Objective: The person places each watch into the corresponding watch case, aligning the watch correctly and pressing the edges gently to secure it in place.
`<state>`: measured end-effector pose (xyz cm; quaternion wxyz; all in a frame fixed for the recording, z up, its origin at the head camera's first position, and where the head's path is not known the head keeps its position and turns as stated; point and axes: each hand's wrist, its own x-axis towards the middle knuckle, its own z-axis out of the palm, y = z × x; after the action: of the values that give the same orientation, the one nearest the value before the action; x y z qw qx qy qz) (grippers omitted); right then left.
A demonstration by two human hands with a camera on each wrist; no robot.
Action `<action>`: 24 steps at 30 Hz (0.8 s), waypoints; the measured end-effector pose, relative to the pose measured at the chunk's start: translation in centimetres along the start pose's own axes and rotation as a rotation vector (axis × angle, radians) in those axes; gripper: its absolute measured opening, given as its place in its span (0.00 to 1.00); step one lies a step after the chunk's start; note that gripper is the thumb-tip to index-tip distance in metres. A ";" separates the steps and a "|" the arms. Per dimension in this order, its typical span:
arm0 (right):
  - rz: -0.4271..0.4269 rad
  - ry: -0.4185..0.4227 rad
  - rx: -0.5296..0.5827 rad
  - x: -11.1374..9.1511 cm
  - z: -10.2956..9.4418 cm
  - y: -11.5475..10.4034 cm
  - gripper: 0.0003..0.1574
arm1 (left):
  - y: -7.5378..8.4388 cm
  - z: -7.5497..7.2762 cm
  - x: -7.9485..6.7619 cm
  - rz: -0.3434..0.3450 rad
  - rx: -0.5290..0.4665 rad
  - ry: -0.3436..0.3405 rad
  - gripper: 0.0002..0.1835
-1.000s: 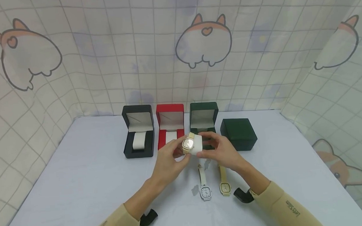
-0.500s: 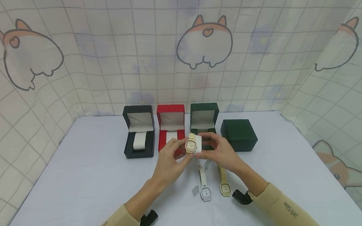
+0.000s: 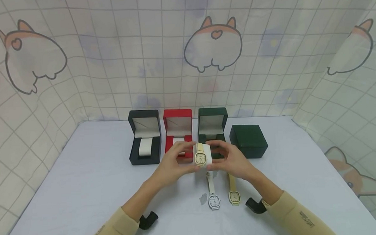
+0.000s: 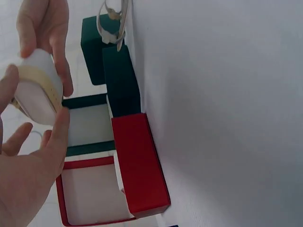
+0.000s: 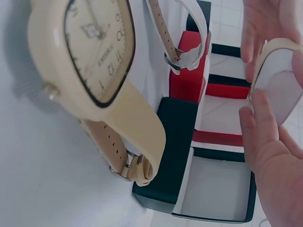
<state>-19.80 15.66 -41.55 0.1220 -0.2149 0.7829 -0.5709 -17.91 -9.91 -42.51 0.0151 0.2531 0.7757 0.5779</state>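
In the head view, both hands hold a white watch cushion (image 3: 208,152) with a cream watch (image 3: 200,159) strapped round it, its dial facing up toward me. My left hand (image 3: 172,165) pinches the left end, fingers on top and thumb below. Gripping the right end is my right hand (image 3: 231,160). The left wrist view shows the cream strap (image 4: 39,78) wrapped over the cushion between both hands. Below the hands on the table lie a white watch (image 3: 214,201) and a yellowish watch (image 3: 234,197); the latter looms large in the right wrist view.
Open watch boxes stand in a row at the back: black (image 3: 145,150), red (image 3: 177,113) and green (image 3: 212,111). The black and red ones have white cushions inside. A closed dark green box (image 3: 249,139) is at their right. The table (image 3: 94,190) has a white cloth.
The watch has moved right along the cushion, from its left end toward its middle. Its dial has turned more squarely to the head camera, and both hands have come slightly lower in view.
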 end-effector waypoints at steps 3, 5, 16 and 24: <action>-0.017 -0.025 -0.003 -0.1 0.1 0.0 0.49 | -0.2 -0.4 0.2 -0.028 -0.071 -0.063 0.44; -0.029 -0.035 -0.008 -0.1 0.1 0.0 0.50 | -0.3 -0.5 0.2 -0.046 -0.097 -0.090 0.45; -0.050 -0.026 -0.010 -0.2 0.5 -0.1 0.50 | -0.4 -0.2 0.3 -0.077 -0.181 -0.062 0.45; -0.066 -0.015 -0.028 -0.2 0.7 0.0 0.49 | -0.5 0.1 0.2 -0.083 -0.190 -0.040 0.46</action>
<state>-19.37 15.18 -41.79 0.1057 -0.2464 0.7825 -0.5620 -18.19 -9.82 -42.98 0.0786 0.2298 0.7267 0.6425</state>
